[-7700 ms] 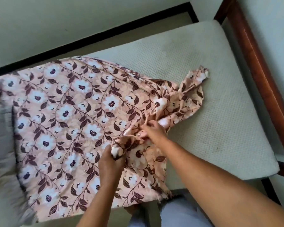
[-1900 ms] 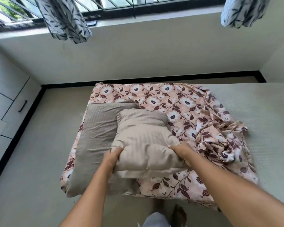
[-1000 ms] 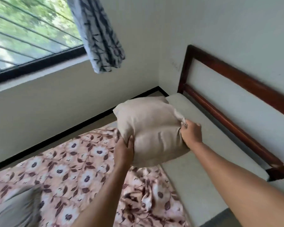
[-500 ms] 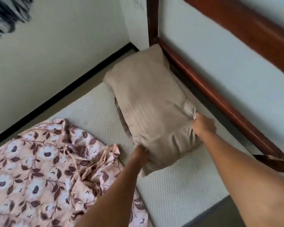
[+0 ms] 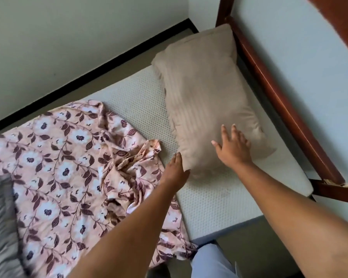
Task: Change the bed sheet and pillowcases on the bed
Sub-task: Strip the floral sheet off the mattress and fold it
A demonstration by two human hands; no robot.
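In the head view, the beige striped pillow (image 5: 207,97) was found on the bare mattress (image 5: 209,201), directly ahead of the fingertips. Its long axis ran away from them, alongside the wooden headboard rail (image 5: 279,97). The right hand (image 5: 234,149) was laid flat on the pillow's near end, fingers straight and spread. The left hand (image 5: 176,173) was set against the near left corner, fingers straight and together, nothing gripped. The crumpled floral sheet (image 5: 68,157) lay left of the left fingers. The right hand was judged the better placed for a grip.
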